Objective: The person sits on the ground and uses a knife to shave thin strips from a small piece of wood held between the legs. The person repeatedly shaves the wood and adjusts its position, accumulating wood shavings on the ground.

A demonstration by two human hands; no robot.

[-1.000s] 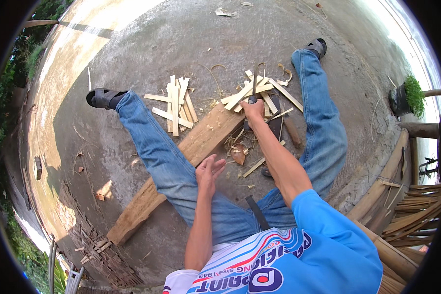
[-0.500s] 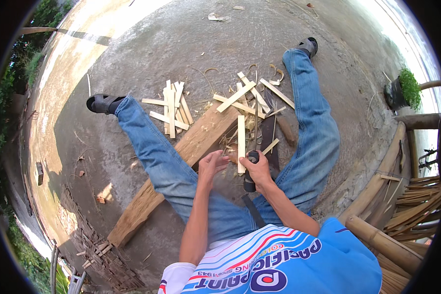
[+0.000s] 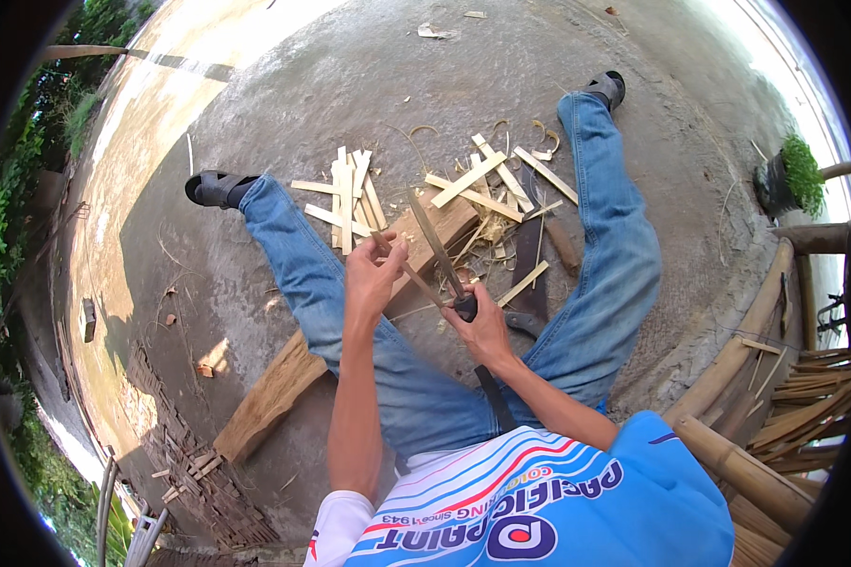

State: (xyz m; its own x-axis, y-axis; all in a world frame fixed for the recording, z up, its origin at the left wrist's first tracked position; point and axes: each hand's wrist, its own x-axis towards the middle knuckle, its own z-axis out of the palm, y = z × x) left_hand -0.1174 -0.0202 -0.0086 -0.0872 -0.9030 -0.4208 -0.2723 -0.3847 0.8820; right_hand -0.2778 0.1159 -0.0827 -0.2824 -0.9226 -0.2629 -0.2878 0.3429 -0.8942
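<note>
My right hand (image 3: 487, 333) is closed round the black handle of a knife (image 3: 435, 241), whose long blade points away from me and slightly left. A thin brownish wood strip (image 3: 414, 276) runs between my two hands, left of the blade. Its near end meets my right fingers beside the knife handle. The fingers of my left hand (image 3: 373, 276) pinch the strip's far end. Both hands are above the near side of a thick wooden beam (image 3: 279, 387) that lies slantwise on the ground between my legs.
Pale wood strips lie in a left pile (image 3: 346, 194) and a right pile (image 3: 487, 180) beyond the beam. A dark flat blade (image 3: 531, 265) lies by my right leg, beside a brown wooden piece (image 3: 563, 248). Bamboo poles (image 3: 742, 472) and a potted plant (image 3: 802, 175) stand at right.
My left hand has moved up and left and now grips the strip. The strip has turned from its pale face to a brownish side. The knife blade now tilts left.
</note>
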